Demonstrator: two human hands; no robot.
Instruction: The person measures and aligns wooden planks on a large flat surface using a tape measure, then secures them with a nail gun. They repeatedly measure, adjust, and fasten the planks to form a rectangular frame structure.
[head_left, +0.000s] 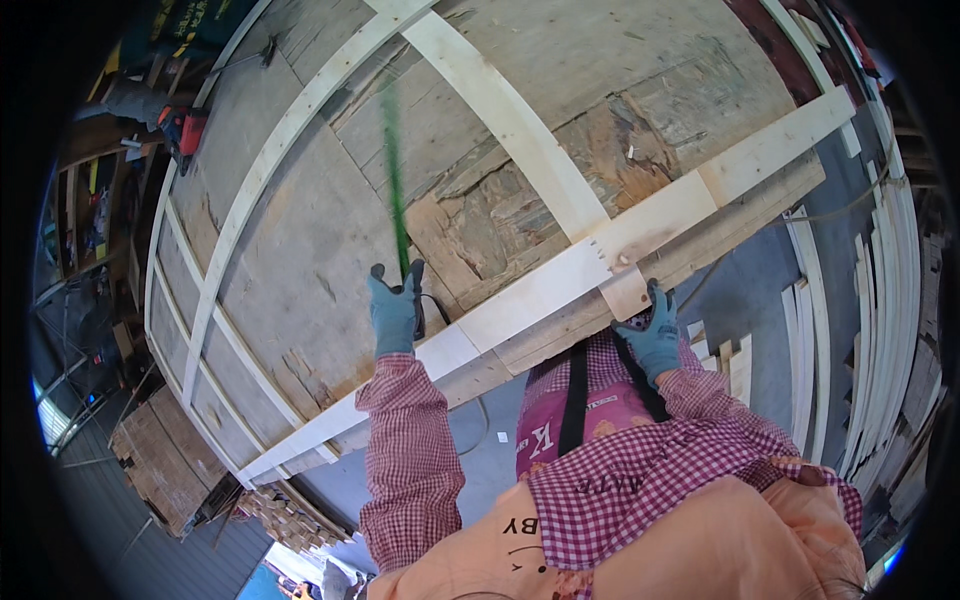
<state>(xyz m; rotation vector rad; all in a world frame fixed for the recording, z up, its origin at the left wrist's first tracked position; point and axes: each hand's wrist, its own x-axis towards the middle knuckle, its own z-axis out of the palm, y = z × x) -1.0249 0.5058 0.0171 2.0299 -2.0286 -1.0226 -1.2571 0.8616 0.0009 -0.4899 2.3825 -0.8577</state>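
My left hand [394, 312], in a blue-grey glove, is over the near edge of the large wooden work surface [300, 240], thumb and fingers apart. A blurred green streak [393, 170] rises from its fingertips across the surface; I cannot tell what it is. Beside this hand's right side is a dark object [418, 312] with a thin black cord, partly hidden. My right hand [655, 335], gloved alike, has thumb and fingers around the corner of a small wooden block [627, 291]. The block lies against a long pale wooden strip [540, 285] along the near edge.
Curved pale slats [520, 120] cross the work surface, which has peeling, broken veneer [500, 220]. A red and black power tool [183, 133] is at the far left edge. Long wooden strips [870, 330] lie at right; stacked wood [165, 455] stands lower left.
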